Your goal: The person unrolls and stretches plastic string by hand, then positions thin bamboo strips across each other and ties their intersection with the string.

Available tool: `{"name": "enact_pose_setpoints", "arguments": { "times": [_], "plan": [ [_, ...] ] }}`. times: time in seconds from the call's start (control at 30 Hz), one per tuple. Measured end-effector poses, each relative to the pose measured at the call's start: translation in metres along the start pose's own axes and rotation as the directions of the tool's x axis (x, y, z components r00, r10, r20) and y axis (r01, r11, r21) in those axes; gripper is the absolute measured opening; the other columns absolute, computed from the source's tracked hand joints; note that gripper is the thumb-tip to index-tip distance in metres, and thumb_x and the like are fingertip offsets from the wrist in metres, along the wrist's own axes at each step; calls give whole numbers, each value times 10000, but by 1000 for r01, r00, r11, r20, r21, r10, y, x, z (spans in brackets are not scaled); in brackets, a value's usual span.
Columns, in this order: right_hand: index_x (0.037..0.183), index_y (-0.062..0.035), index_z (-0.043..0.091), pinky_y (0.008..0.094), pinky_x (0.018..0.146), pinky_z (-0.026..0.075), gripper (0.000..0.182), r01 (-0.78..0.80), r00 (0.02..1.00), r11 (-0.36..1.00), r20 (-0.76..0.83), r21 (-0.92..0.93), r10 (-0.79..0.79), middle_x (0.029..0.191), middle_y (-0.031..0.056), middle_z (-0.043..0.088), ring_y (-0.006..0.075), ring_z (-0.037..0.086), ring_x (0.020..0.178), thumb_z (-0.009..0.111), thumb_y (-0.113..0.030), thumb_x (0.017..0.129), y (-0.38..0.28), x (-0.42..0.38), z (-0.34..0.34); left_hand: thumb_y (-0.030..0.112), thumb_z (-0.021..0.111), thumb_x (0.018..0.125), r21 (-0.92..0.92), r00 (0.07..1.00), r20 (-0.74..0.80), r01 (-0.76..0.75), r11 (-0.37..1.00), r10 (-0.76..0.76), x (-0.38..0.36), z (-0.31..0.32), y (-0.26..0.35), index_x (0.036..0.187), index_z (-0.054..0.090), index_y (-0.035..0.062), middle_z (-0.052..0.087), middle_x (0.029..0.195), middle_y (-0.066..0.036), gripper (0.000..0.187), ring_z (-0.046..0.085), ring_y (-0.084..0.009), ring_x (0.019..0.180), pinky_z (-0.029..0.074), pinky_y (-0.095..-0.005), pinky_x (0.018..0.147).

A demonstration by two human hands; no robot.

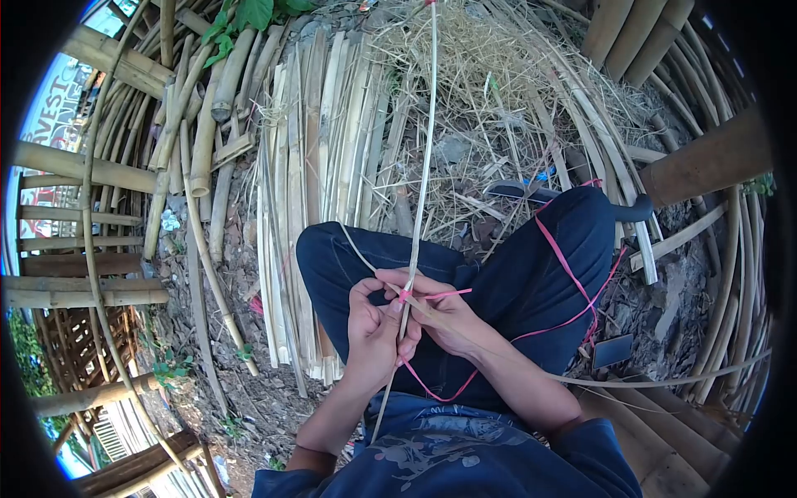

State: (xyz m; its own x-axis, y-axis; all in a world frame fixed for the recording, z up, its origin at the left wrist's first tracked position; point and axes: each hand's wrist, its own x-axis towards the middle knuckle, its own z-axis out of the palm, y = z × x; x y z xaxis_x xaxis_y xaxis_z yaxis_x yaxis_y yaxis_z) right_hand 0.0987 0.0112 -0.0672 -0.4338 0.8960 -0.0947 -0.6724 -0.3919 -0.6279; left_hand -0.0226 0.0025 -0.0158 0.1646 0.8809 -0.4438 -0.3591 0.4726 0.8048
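In front of my lap, a long thin bamboo strip (pixel 427 141) runs upright through the view. A second, curved bamboo strip (pixel 614 383) crosses it between my hands. Pink plastic string (pixel 405 295) is wrapped around the crossing, and a short end sticks out to the right. My left hand (pixel 371 332) is closed, pinching the strips at the crossing with thumb and fingers. My right hand (pixel 452 324) is closed on the pink string close beside it, its fingertips partly hidden behind the strips. The string's long tail loops below my hands and over my right knee.
Split bamboo slats (pixel 320 124) lie in a row ahead and left. Dry straw (pixel 465 58) covers the ground beyond. A dark flat rectangular object (pixel 613 351) lies right of my knee. Bamboo poles (pixel 91 166) form a frame at left; a thick post (pixel 706 158) stands at right.
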Motion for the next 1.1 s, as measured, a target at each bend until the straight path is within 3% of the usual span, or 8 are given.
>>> {"name": "enact_pose_setpoints", "arguments": {
  "times": [0.1,0.23,0.47,0.7,0.8,0.9,0.97,1.1],
  "plan": [
    [1294,-4,443,249,785,497,413,48,913,992,-408,118,4,993,61,560,93,605,804,568,-223,966,6,1,10,134,445,1015,-43,999,-30,-22,999,21,1,2,-3,1213,285,86,538,645,-106,259,417,-94,392,298,-208,319],
    [1152,2,542,256,695,532,353,-199,956,953,-170,231,241,633,5,556,141,614,611,589,-283,949,-8,-3,12,98,434,1013,-37,1000,-26,10,999,-11,4,-1,3,1220,252,90,543,649,-121,276,420,-102,394,294,-217,321],
    [1058,6,598,265,660,532,318,-154,987,934,16,322,157,637,26,559,146,601,604,653,-268,905,-8,-5,5,69,444,995,-1,1000,-20,-14,1000,14,2,2,0,1227,199,99,592,721,-167,339,483,-126,408,319,-209,331],
    [883,-27,647,284,705,494,162,92,979,977,-199,191,-53,849,77,624,147,594,733,714,-171,856,-22,5,14,30,554,920,-121,1000,8,-26,992,27,-8,-3,16,1173,324,63,590,750,-128,344,533,-138,475,374,-217,373],
    [886,-19,650,278,719,485,128,158,948,987,-274,-39,-163,849,74,634,144,597,756,715,-123,850,-26,8,14,92,601,914,303,963,100,-269,914,250,-11,-3,18,1051,486,29,580,821,-95,189,569,-140,586,390,-200,416],
    [899,-1,653,253,741,473,71,158,960,982,-217,-102,-177,880,68,652,120,593,781,691,-47,861,-26,8,12,135,628,910,625,842,171,-494,604,512,-13,3,35,946,575,15,566,890,-83,136,577,-130,677,409,-197,468],
    [915,8,657,229,752,464,48,157,957,959,-203,-235,-207,887,50,653,93,587,807,669,-17,875,-31,6,17,145,643,906,855,571,380,-516,-41,728,-18,3,45,943,592,8,554,945,-101,151,592,-123,759,434,-229,498],
    [955,18,654,235,780,472,99,178,958,910,-145,-374,-247,914,52,652,101,596,836,655,-65,901,-37,4,25,113,625,910,900,557,399,-388,-196,728,-29,3,57,976,576,-8,586,861,-111,146,598,-119,701,441,-266,516]
  ]
}}
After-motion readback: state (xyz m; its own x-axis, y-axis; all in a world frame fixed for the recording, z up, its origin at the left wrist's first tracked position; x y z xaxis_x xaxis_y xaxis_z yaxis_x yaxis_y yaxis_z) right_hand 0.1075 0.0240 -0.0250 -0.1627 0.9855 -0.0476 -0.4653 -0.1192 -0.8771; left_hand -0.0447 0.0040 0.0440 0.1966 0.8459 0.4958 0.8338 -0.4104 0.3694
